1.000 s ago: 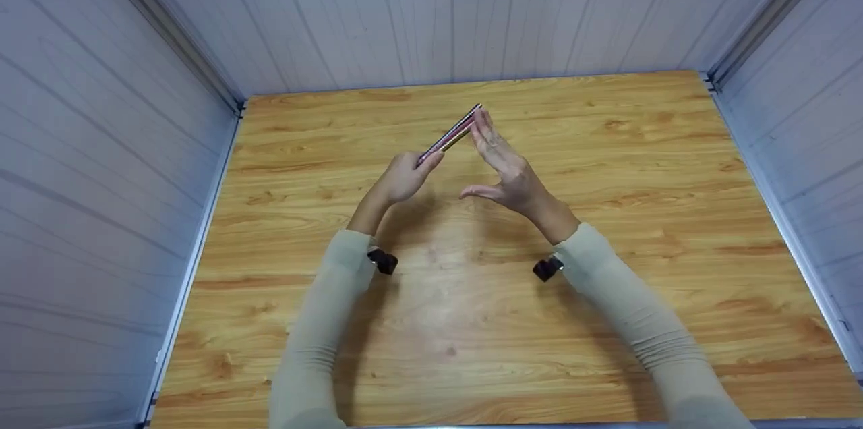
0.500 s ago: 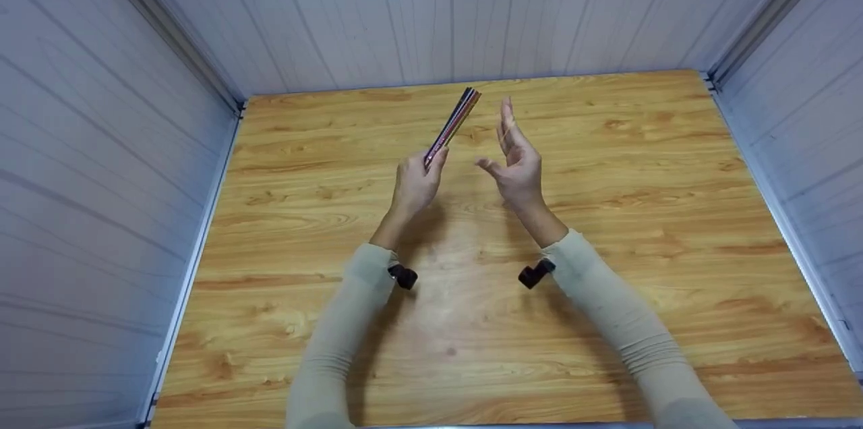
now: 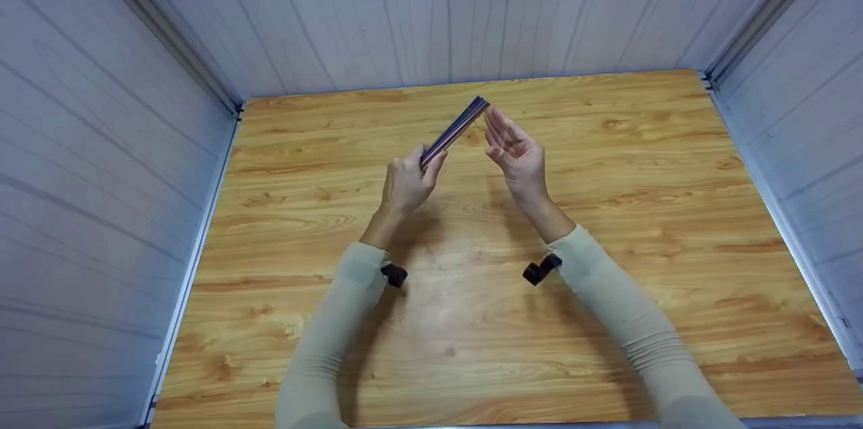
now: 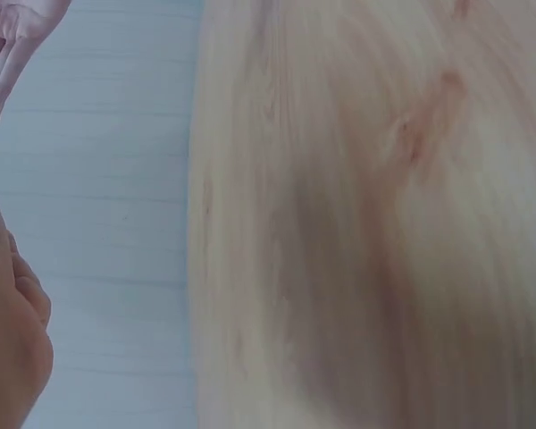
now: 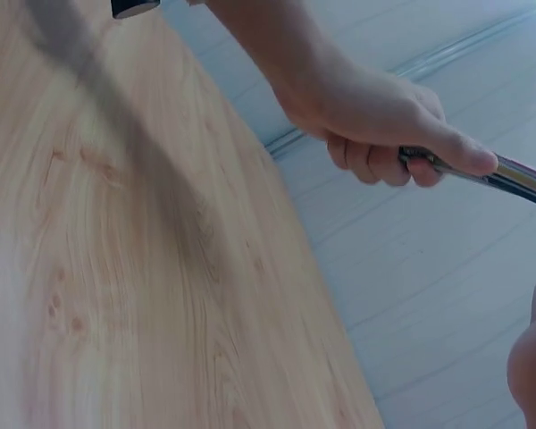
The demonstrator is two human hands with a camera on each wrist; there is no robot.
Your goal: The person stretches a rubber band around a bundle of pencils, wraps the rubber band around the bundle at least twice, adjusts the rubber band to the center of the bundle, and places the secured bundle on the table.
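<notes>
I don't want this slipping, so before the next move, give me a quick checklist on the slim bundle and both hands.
1. Left hand grips the bundle: ok.
2. Bundle raised off the table: ok.
3. Right hand holding nothing, fingers extended: ok.
4. Both hands gripping the bundle: not ok, only the left does.
5. Right hand touching the bundle's far end: cannot tell, very close.
6. Far end evenly lined up: cannot tell, too small.

Counting one left hand (image 3: 406, 185), one right hand (image 3: 524, 160), two pale sleeves (image 3: 330, 331), two black wrist devices (image 3: 396, 275), one wood-grain tabletop (image 3: 452, 348) and three pale walls (image 3: 418, 11). Also counting one bundle of slim sticks (image 3: 456, 130), seemingly numbering several, but overlapping too closely for an exact count.
</notes>
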